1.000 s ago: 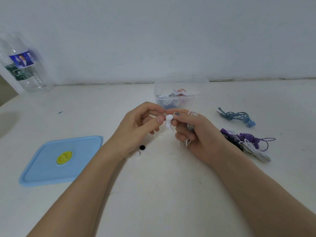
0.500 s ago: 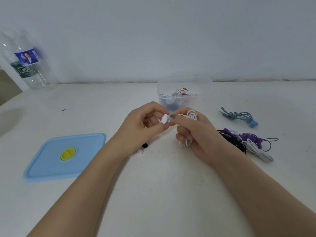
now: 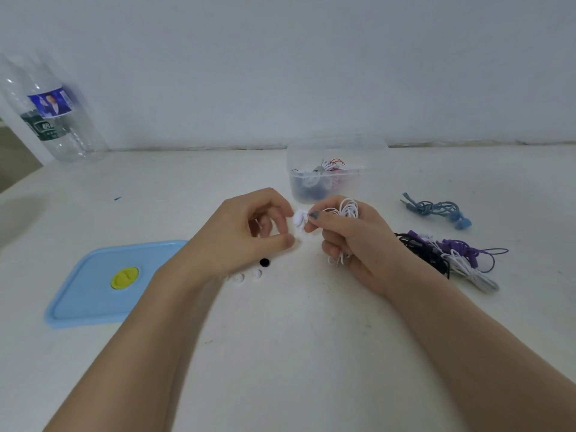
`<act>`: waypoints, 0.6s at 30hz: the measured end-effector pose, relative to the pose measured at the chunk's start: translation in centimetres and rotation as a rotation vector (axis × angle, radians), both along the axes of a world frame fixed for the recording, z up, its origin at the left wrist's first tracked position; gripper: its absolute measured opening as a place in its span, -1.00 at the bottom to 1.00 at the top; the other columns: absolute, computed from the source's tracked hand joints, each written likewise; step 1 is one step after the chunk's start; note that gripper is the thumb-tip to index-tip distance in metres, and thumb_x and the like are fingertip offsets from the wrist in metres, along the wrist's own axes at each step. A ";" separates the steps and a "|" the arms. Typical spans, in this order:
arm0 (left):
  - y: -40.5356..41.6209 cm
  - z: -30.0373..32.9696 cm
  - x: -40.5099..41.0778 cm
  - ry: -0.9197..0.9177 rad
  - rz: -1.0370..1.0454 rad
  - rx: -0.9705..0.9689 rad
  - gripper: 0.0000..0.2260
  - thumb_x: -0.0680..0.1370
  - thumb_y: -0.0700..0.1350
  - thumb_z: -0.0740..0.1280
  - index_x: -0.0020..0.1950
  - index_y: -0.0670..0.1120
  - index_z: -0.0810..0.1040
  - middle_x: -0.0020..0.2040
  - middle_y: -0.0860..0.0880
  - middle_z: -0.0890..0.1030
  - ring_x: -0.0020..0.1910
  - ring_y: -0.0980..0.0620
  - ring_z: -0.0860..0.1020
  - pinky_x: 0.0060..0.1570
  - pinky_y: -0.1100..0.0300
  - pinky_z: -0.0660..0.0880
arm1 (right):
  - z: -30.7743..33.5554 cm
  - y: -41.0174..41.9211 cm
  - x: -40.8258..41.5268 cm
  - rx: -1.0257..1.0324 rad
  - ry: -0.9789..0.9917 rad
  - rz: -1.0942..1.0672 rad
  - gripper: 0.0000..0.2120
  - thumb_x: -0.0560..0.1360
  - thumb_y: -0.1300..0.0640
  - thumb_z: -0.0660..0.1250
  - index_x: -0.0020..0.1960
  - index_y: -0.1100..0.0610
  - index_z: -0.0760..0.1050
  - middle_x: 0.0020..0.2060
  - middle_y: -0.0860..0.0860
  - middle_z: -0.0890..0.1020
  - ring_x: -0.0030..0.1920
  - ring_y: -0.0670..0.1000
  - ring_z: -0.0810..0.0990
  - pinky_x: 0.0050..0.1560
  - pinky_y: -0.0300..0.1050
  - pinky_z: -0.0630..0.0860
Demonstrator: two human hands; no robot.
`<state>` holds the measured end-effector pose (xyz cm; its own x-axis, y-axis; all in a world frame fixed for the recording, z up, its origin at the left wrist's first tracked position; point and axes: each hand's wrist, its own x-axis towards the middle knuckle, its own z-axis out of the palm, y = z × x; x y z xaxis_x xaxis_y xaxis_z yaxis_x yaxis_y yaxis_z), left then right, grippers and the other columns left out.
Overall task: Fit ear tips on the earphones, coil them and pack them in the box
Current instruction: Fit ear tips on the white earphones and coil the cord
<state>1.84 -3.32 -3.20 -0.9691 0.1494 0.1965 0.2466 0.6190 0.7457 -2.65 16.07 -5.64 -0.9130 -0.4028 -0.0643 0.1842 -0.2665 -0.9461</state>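
My right hand [image 3: 358, 241] pinches a white earbud [image 3: 298, 218] between thumb and forefinger, and its other fingers hold the coiled white cable [image 3: 346, 208]. My left hand [image 3: 237, 238] hovers just left of the earbud with its fingers loosely curled. Its thumb and forefinger are parted, and I see nothing held between them. Below the left hand lie loose ear tips, one black [image 3: 264, 262] and two white [image 3: 256, 273]. Behind my hands stands the clear plastic box [image 3: 371, 182] with several coiled earphones inside.
The box's blue lid [image 3: 93, 285] with a yellow valve lies at the left. A clear water bottle [image 3: 53, 120] stands at the back left by the wall. To the right lie a knotted blue earphone set [image 3: 436, 208] and a tangle of black, purple and white earphones [image 3: 452, 257].
My left thumb and forefinger have come off the earbud and spread apart. The right hand keeps its pinch, and the cable coil has barely moved.
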 end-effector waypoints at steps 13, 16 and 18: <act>-2.0 1.5 1.7 -0.426 0.072 -0.318 -0.82 0.41 -0.12 0.54 -0.30 -0.09 0.57 -0.48 0.10 0.37 -0.45 0.10 0.31 -0.31 0.19 0.26 | -0.1 -0.1 -0.1 -0.028 -0.017 -0.058 -0.77 0.55 0.40 0.25 0.15 0.22 0.56 -0.30 0.22 0.57 -0.58 -0.07 0.21 -0.51 -0.22 0.30; -1.9 1.3 1.8 -0.409 0.072 -0.329 -0.86 0.40 -0.13 0.53 -0.28 -0.05 0.59 -0.44 0.12 0.44 -0.43 0.13 0.37 -0.30 0.20 0.31 | -0.1 -0.2 -0.2 -0.012 -0.019 -0.059 -0.75 0.56 0.40 0.22 0.13 0.23 0.59 -0.32 0.18 0.54 -0.58 -0.08 0.22 -0.51 -0.23 0.31; -1.9 1.2 1.8 -0.404 0.051 -0.325 -0.89 0.42 -0.12 0.51 -0.26 -0.04 0.61 -0.41 0.10 0.52 -0.43 0.15 0.41 -0.29 0.22 0.35 | -0.2 -0.1 -0.2 0.011 -0.014 -0.045 -0.78 0.57 0.39 0.21 0.06 0.27 0.62 -0.33 0.16 0.54 -0.58 -0.08 0.22 -0.51 -0.23 0.31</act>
